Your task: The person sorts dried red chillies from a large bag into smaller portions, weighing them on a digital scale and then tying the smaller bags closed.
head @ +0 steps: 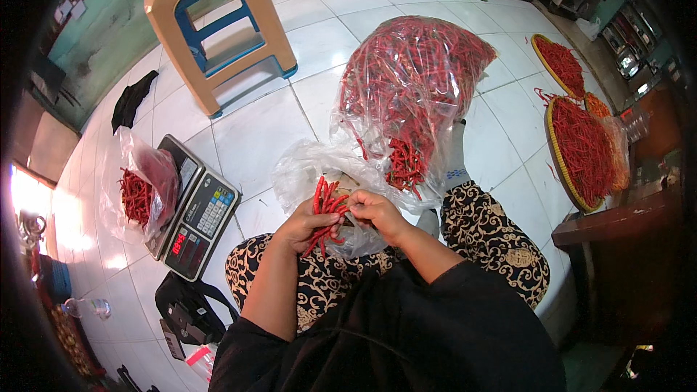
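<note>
My left hand (305,224) grips a bunch of long red chili peppers (324,194), their ends spreading out above and below the fingers. Close against it, my right hand (379,214) pinches the end of one chili at the bunch's right side. Beneath both hands lies a clear plastic bag (297,166) with some stem-like bits on it. Just ahead rests a large clear plastic sack (416,73) full of red chilies. Its mouth faces me, and loose chilies (405,166) with green stems show there.
At left, a digital scale (209,204) with a lit display bears a plastic bag of chilies (136,196). A tan and blue plastic stool (239,62) stands beyond. Woven trays of chilies (580,155) sit at right near a dark wooden edge (604,223). A black bag (188,307) lies at lower left.
</note>
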{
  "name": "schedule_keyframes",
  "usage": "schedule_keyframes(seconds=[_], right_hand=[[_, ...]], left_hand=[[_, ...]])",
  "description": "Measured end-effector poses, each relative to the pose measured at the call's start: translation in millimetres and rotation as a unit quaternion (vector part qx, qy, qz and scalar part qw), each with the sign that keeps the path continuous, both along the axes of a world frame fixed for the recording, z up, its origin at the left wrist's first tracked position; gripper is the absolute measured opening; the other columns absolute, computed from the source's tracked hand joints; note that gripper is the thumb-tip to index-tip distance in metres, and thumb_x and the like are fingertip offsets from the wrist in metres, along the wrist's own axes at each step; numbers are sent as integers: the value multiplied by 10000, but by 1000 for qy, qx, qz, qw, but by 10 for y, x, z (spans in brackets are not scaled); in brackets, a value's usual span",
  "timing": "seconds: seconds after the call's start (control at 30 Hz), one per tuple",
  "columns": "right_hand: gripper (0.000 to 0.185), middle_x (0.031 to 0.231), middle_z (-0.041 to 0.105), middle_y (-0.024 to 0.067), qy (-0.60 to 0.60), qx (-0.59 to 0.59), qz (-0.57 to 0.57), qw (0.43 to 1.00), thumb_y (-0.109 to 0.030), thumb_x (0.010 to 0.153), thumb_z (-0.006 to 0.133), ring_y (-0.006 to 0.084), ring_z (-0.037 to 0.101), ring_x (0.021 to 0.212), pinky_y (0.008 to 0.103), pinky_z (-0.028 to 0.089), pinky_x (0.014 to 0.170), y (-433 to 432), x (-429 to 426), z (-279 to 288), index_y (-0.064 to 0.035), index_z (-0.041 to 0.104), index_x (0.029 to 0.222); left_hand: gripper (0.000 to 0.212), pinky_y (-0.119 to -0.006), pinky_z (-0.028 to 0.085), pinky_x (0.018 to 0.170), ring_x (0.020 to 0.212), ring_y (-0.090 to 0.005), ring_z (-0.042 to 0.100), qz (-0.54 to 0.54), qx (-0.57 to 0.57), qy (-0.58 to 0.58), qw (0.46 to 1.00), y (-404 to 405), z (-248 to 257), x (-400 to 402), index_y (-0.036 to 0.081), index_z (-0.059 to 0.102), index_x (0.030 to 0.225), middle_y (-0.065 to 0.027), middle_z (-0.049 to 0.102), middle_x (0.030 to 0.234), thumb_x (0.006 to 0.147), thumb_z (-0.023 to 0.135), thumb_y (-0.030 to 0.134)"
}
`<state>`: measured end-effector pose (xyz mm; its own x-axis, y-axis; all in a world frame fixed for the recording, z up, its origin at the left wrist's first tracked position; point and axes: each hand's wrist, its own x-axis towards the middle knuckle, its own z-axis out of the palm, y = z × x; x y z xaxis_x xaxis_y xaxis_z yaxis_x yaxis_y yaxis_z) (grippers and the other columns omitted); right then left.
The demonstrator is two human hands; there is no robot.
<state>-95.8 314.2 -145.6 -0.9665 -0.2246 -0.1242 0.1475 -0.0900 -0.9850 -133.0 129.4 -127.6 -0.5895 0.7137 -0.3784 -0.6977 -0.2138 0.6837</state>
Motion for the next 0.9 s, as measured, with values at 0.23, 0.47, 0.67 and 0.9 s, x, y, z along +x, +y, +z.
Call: schedule_keyframes(seconds=[0.23, 0.47, 0.67, 0.9], right_hand=[[120, 712, 470, -21, -271, -330, 88, 900, -209, 833, 487, 94, 439, 616, 229, 334, 563, -10, 35, 137, -91, 503, 843], [167, 713, 515, 54, 105, 52, -68, 991, -200, 832, 489, 192, 504, 661, 298, 397, 584, 116, -102, 278, -53, 545, 776], [209, 806, 562, 117, 181, 321, -295, 881, -209, 819, 489, 286, 556, 803, 362, 435, 691, 816, -493, -25, -24, 580, 853], [410, 1131, 469, 210, -123, 582, -174, 785, -346, 773, 489, 385, 542, 939, 477, 416, 810, 694, -616, -759, -14, 529, 1009]], left_hand=[[357, -269, 454, 548, 618, -144, 530, -6, 36, -4, 999, -73, 49, 34, 7, 478, 1031, -71, 546, 765, 727, 655, 62], [422, -305, 432, 608, 661, -164, 506, 135, 50, -30, 989, -23, 56, -9, 7, 448, 1113, -79, 529, 817, 726, 611, 47], [495, -308, 429, 650, 679, -169, 500, 156, 106, -57, 980, -56, -64, -68, -23, 415, 1176, -74, 526, 815, 708, 574, 5], [467, -324, 451, 651, 682, -175, 508, 123, 108, -60, 985, -60, -100, -70, -6, 422, 1156, -53, 492, 780, 712, 566, 0]])
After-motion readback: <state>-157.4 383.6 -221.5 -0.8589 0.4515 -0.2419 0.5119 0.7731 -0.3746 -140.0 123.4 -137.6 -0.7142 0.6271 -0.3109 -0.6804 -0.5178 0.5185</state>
